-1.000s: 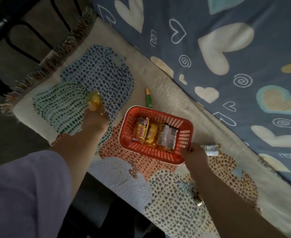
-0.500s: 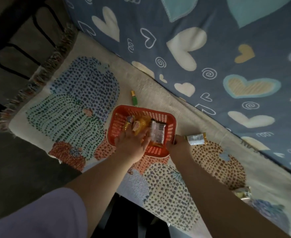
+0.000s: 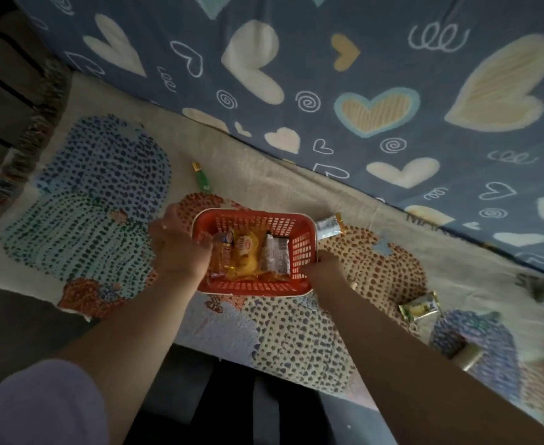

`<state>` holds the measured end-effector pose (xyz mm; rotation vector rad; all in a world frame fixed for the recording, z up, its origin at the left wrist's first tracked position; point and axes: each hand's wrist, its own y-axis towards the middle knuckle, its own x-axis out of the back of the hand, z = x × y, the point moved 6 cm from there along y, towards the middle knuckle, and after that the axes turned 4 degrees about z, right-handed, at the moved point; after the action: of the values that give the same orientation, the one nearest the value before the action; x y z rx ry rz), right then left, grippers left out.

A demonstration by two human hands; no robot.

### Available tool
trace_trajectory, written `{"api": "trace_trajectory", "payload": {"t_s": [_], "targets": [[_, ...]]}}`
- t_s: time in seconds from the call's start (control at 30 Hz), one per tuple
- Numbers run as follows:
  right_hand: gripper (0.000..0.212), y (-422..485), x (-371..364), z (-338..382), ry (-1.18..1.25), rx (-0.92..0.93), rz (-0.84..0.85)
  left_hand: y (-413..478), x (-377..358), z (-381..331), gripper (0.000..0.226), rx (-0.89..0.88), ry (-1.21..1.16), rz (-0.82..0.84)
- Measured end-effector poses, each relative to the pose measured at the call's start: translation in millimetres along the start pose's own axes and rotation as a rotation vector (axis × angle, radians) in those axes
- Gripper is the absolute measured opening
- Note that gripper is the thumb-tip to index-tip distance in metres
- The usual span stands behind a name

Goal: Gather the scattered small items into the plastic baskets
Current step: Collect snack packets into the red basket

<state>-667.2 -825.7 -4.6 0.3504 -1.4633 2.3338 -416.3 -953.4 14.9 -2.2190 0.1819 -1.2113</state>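
Basket (image 3: 254,286) on rug (image 3: 296,342), packets (image 3: 275,256) inside; tube (image 3: 201,178) behind-left, sachet (image 3: 328,227) just right, perhaps wrappers (image 3: 419,307) farther.

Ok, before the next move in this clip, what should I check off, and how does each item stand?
1. Right hand grips the basket rim: ok.
2. Left hand empty: cannot tell; its fingers blur over the left rim.
3. Basket upright: ok.
4. Room in the basket: ok; bare mesh shows at the far side.
5. All items gathered: not ok; green tube, silver packet and yellow packet lie on the rug.
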Motion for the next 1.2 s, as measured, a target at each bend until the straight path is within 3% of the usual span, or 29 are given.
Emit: {"api": "trace_trajectory", "payload": {"t_s": [0.07,0.13,0.23,0.3,0.33,0.4,0.47,0.57,0.7,0.8,0.83,0.9,1.0,1.07,1.1,1.2], "targets": [[0.014,8,7,-11,0.039,0.008,0.058,-2,-26,12,0.051,0.169,-0.181,0.246],[0.012,18,12,-13,0.057,0.053,0.141,-11,-41,15,0.003,0.21,-0.215,0.343],[0.037,36,21,-3,0.08,0.137,0.203,-15,-47,16,0.022,0.232,-0.254,0.251],[0.036,61,40,1,0.108,0.194,0.026,-12,-53,20,0.016,0.269,-0.312,0.194],[0.03,78,48,3,0.008,0.242,-0.078,-10,-58,23,0.014,0.29,-0.353,0.164],[0.059,96,52,15,-0.545,0.336,-0.16,-10,-58,24,0.015,0.31,-0.391,0.162],[0.081,122,38,9,-1.022,0.338,-0.038,-12,-61,24,0.018,0.289,-0.369,0.125],[0.075,139,18,-7,-1.299,0.359,0.068,-16,-64,24,0.02,0.275,-0.311,0.084],[0.05,131,29,-19,-1.088,0.342,-0.106,-27,-68,20,0.02,0.283,-0.273,0.052],[0.032,105,68,-17,-0.412,0.16,-0.263,-35,-75,13,0.016,0.286,-0.251,0.061],[0.033,90,79,-10,-0.247,0.19,-0.319,-37,-78,12,0.014,0.278,-0.243,0.059],[0.037,59,90,13,-0.218,0.417,-0.377,-44,-84,2,0.01,0.275,-0.237,0.061],[0.049,32,75,34,-0.34,0.637,-0.123,-51,-96,-10,0.013,0.266,-0.232,0.091],[0.056,37,84,29,-0.244,0.552,-0.002,-55,-104,-20,0.012,0.247,-0.232,0.111],[0.055,42,95,24,-0.114,0.49,-0.02,-55,-106,-22,0.012,0.236,-0.228,0.114],[0.045,65,144,-26,0.06,0.325,-0.239,-58,-114,-30,0.025,0.23,-0.234,0.098]]}}
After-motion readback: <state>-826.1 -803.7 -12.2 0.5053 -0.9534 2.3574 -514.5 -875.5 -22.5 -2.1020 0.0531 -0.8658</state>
